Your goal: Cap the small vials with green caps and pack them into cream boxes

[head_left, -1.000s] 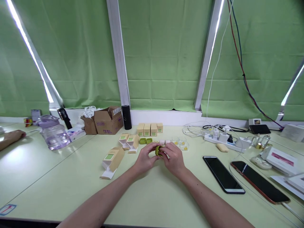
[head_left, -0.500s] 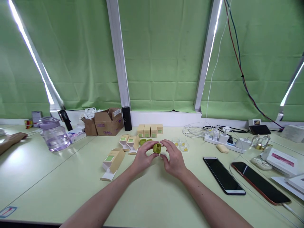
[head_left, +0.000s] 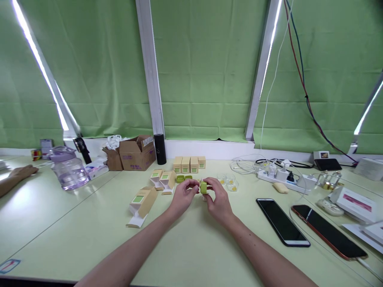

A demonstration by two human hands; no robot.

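Observation:
Between the thumb and fingers of my right hand [head_left: 220, 201] is a small green plastic case [head_left: 203, 187], held above the table. My left hand [head_left: 183, 199] is just left of it, thumb and fingertips pinched together; whatever they hold is too small to make out. Behind my left hand lie green plastic pieces [head_left: 180, 179]. Opened cream cartons [head_left: 168, 180] stand to its left, and a larger-looking opened carton [head_left: 143, 201] lies nearer with its white flap out. Clear round pieces with yellow centres [head_left: 231, 184] lie right of my right hand.
Several closed cartons [head_left: 186, 164] stand at the back by a black cylinder [head_left: 160, 149] and a cardboard box [head_left: 137, 154]. A purple-lidded jug [head_left: 70, 171] is left, near another person's hand [head_left: 24, 172]. Two phones [head_left: 283, 221] and a power strip [head_left: 284, 179] are right.
The green case has turned and shifted slightly right, into my right hand's grip. My left fingers have come off it and are pinched beside it.

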